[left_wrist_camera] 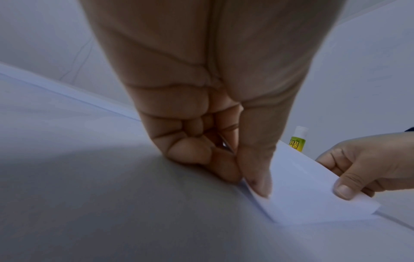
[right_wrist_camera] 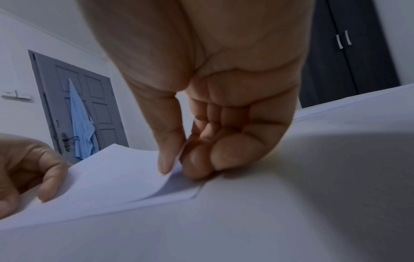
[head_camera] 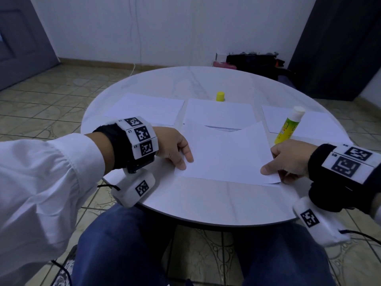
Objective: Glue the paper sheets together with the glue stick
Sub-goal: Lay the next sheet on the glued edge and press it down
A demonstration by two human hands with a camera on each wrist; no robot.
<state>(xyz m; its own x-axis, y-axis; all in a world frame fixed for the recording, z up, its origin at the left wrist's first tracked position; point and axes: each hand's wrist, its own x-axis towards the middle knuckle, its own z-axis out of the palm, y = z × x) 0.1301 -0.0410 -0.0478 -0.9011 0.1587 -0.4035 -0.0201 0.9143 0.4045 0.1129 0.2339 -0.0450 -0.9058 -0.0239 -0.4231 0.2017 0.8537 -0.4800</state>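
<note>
Between both hands (head_camera: 177,147), pinched paper sheet (head_camera: 224,153) above table (head_camera: 206,201)

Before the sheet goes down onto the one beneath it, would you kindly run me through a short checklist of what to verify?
1. Left hand pinches the near left corner of the top sheet: ok.
2. Right hand pinches the near right corner: ok.
3. Corners line up with the lower sheet: not ok, its corner pokes out at the right.
4. Glue already spread between the sheets: cannot tell.
5. Glue stick stands clear of the sheet's path: ok, upright to the right.
6. Yellow cap out of the way: ok, at the far side of the table.
</note>
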